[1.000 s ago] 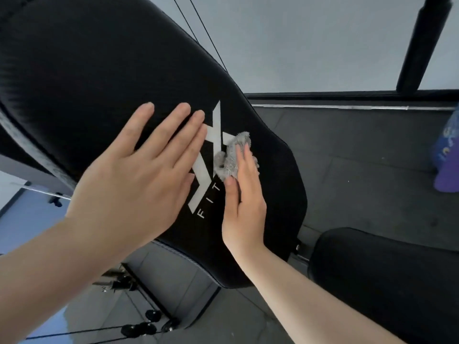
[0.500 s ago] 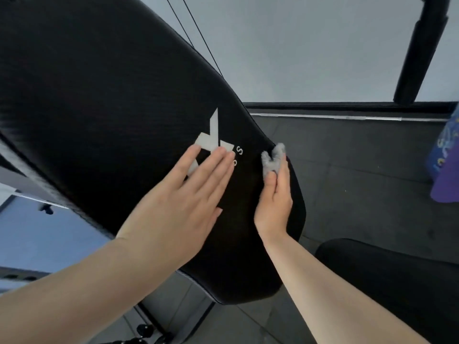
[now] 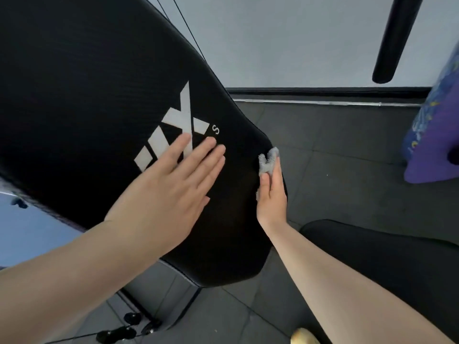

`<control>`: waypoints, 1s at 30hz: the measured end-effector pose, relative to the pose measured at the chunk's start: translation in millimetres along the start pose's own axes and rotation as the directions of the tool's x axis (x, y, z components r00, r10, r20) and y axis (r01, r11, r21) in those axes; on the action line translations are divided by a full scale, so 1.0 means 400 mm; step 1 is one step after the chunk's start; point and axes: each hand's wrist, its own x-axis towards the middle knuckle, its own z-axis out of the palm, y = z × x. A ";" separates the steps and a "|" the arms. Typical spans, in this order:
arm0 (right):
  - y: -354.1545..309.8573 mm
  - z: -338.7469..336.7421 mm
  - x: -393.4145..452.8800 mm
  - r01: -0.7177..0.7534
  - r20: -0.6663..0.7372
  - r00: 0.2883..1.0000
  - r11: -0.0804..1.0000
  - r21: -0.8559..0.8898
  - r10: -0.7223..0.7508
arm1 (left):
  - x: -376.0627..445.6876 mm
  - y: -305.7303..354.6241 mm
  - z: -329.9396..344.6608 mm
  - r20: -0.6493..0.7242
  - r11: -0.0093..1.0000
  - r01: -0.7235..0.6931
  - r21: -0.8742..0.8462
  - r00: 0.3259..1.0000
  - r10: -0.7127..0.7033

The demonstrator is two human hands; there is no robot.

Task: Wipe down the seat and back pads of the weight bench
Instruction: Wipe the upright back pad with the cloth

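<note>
The black back pad point(image 3: 82, 100) of the bench fills the upper left, tilted, with a white logo on it. My left hand point(image 3: 171, 184) lies flat on the pad with straight fingers, just below the logo. My right hand point(image 3: 272, 194) presses a small grey cloth point(image 3: 267, 163) against the pad's right edge, fingers straight along the cloth. The black seat pad point(image 3: 387, 259) shows at the lower right, partly behind my right forearm.
A dark tiled floor point(image 3: 335, 155) lies beyond the pad. A black post point(image 3: 395, 40) hangs at the upper right before a pale wall. A purple and blue object point(image 3: 432, 145) stands at the right edge. Black frame parts and knobs point(image 3: 129, 326) sit below the pad.
My right hand has slid the cloth from the logo to the pad's right edge. My left hand has shifted down and right across the pad, uncovering the logo.
</note>
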 end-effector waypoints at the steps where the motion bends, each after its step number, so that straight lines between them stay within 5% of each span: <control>1: 0.017 -0.004 0.002 -0.098 -0.005 0.995 0.995 0.006 0.098 | 0.008 0.010 -0.001 0.009 0.999 -0.035 -0.017 0.999 0.036; 4: 0.038 -0.009 0.046 -0.402 -0.005 0.915 0.913 0.068 0.403 | 0.020 0.027 0.001 0.006 0.996 -0.074 -0.051 0.997 0.074; 7: 0.014 -0.003 0.081 -0.501 -0.046 0.859 0.856 0.127 0.510 | 0.020 0.032 0.015 -0.024 0.996 -0.086 -0.038 0.996 0.085; 11: -0.087 0.034 -0.077 -0.211 0.004 0.977 0.972 0.104 0.212 | 0.024 0.040 0.027 -0.038 0.996 -0.076 -0.036 0.996 0.075; 15: -0.053 0.026 -0.184 0.046 0.080 0.996 0.999 -0.010 -0.045 | 0.025 0.041 0.028 -0.048 0.997 -0.077 -0.007 0.996 0.077; 18: 0.030 0.013 -0.098 -0.136 -0.035 0.990 0.990 -0.030 0.135 | 0.022 0.044 0.041 -0.075 0.996 -0.087 0.005 0.993 0.087; 20: 0.084 0.001 -0.047 -0.340 -0.098 0.937 0.940 -0.021 0.336 | 0.023 0.046 0.043 -0.087 0.997 -0.083 0.009 0.993 0.083; 25: 0.159 -0.032 -0.026 -0.571 -0.089 0.816 0.820 0.030 0.572 | 0.026 0.046 0.048 -0.102 0.997 -0.075 -0.001 0.992 0.074; 30: 0.088 0.008 -0.255 -0.590 -0.037 0.802 0.800 0.109 0.596 | 0.023 0.048 0.042 -0.119 0.996 -0.090 0.022 0.989 0.092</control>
